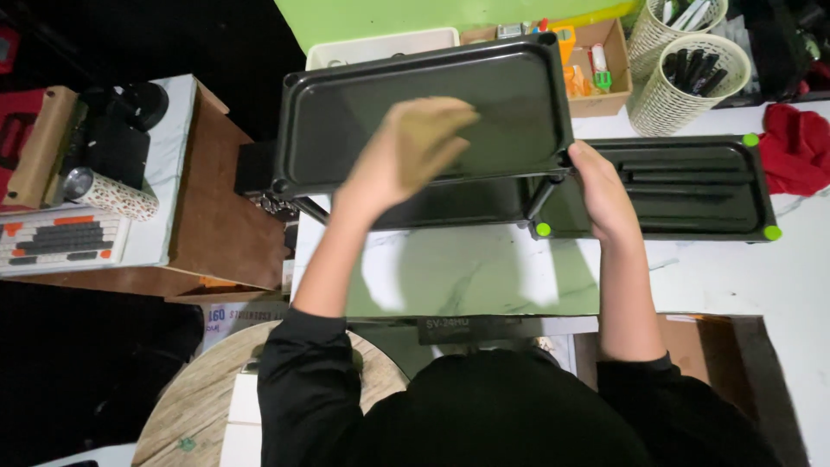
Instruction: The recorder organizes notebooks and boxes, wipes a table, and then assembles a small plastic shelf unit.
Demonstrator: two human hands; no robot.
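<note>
A black tiered rack stands on the white marble table (484, 277); its top tray (510, 95) is a shallow black rectangle, and a lower tray shows beneath it. My left hand (415, 143) hovers flat over the top tray, fingers spread, holding nothing; it looks blurred. My right hand (601, 186) grips the rack's right front corner, by the post under the top tray. To the right lies another black tray (692, 186) with green corner caps and black rods in it.
Two white mesh baskets (683, 82) with dark pens stand at the back right, beside a cardboard box (601, 65) of small items. A red cloth (795, 147) lies far right. A keyboard (60, 242) and patterned cylinder (108, 195) sit on the left side table.
</note>
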